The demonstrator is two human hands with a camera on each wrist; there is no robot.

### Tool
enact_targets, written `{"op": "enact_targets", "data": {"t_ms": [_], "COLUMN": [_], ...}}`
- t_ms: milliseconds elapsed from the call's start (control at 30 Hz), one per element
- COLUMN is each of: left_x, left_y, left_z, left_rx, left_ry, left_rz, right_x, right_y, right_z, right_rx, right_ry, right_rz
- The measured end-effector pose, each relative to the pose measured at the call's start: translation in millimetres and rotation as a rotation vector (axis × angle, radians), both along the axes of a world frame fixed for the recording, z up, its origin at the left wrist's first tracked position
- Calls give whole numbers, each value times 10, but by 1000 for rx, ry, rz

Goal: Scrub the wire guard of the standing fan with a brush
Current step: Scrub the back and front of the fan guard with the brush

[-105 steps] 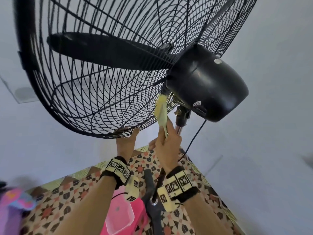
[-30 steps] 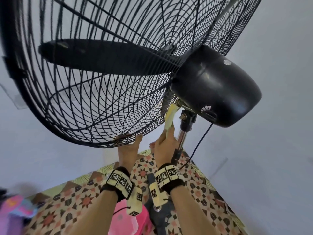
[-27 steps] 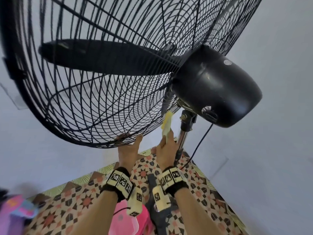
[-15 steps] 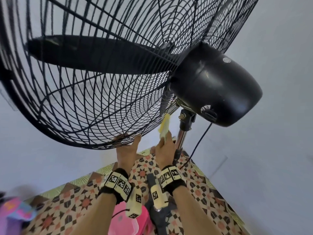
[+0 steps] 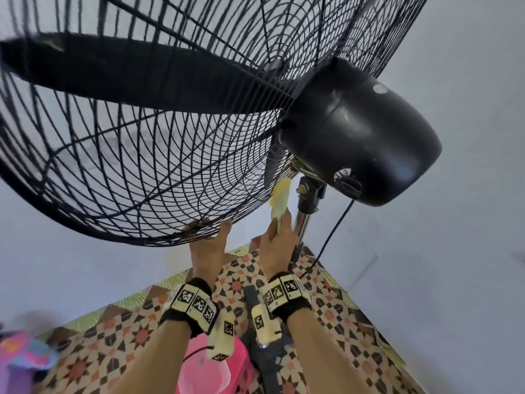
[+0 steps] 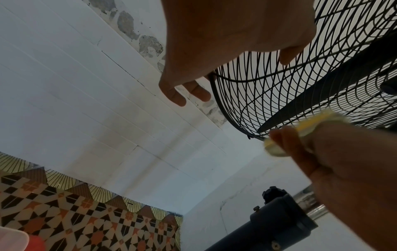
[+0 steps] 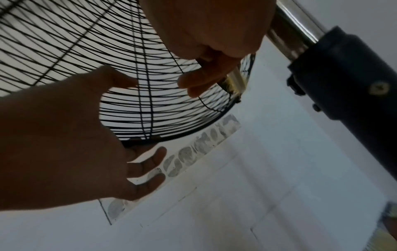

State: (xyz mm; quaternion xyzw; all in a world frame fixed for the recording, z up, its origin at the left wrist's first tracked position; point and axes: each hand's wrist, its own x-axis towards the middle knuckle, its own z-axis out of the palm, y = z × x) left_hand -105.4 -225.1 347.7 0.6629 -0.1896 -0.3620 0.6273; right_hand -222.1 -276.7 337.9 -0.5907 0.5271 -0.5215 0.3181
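Note:
The standing fan's black wire guard (image 5: 147, 155) fills the upper left of the head view, with the motor housing (image 5: 360, 132) behind it. My left hand (image 5: 210, 231) holds the guard's bottom rim (image 7: 171, 135): the thumb (image 7: 120, 81) lies on the rear wires and the fingers (image 7: 148, 163) reach past the rim. My right hand (image 5: 279, 226) grips the handle of a yellow brush (image 5: 280, 196). Its bristles lie against the rear guard wires just below the motor. In the left wrist view the brush (image 6: 305, 127) shows beside the guard (image 6: 300, 84).
The chrome pole (image 5: 301, 223) and its black collar (image 7: 348, 81) stand just right of my right hand. A black cord (image 5: 335, 223) hangs from the motor. A pink tub (image 5: 204, 368) sits on the patterned floor (image 5: 341, 322) below. A white wall (image 6: 86, 84) is close behind.
The brush slid down the rear wires away from the motor, then came back up a little. My left hand has stayed on the bottom rim. The view has shifted closer to the guard.

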Motion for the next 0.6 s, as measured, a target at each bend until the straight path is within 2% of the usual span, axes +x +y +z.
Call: {"op": "enact_targets", "data": {"t_ms": [100,233,367,467,600], "left_x": [58,153,81,9,30], "left_y": [-62,-166,-265,-386,-503], "left_z": [-28,-77,-116,-126,-129], "left_rx": [19,-13,-23,-72,-43], "left_ry": [-12,-70,-10,57,20], "left_rz": [4,43,25,-23,-19], "right_x": [39,43,-23,42,110], "right_y": [-10,-67,-25,-136,-179], "right_z": [19,-212,-209,-192,-279], "right_rx": [-55,115,59,1,55], "right_ry": [16,195,38,-14,96], "right_rz": [-34,45,7,-26,26]}}
